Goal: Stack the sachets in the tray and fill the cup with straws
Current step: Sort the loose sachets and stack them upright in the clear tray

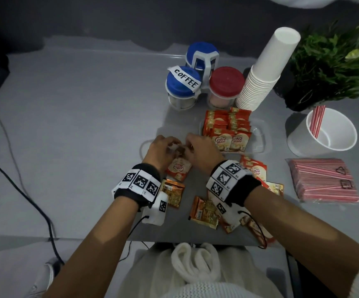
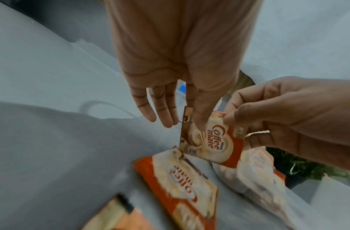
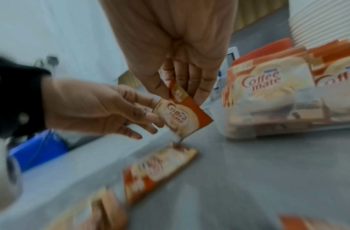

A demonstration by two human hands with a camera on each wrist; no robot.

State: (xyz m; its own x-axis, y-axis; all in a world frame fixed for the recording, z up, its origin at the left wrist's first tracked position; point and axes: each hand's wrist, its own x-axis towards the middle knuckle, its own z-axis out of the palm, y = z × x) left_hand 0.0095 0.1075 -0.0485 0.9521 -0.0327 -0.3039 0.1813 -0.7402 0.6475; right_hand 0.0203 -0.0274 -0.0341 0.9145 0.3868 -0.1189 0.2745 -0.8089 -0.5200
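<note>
held sachet (image 2: pixel 211 140) pinched at its top edge by left hand (image 1: pixel 160 150) and right hand (image 1: pixel 202 150), just above the table (image 1: pixel 88 125) | long axis roughly upright, bottom edge hanging down | tray (image 1: pixel 260 136) of upright sachets is right beside | another sachet (image 1: pixel 178 167) lies flat underneath

In the head view the hands' fingers hide most of the held sachet (image 1: pixel 177 149). The right wrist band (image 1: pixel 231 179) covers part of the loose sachets (image 1: pixel 252 168) — their count cannot be told. Both wrist views blur the lying sachet (image 2: pixel 182 179) — print unreadable.
</note>
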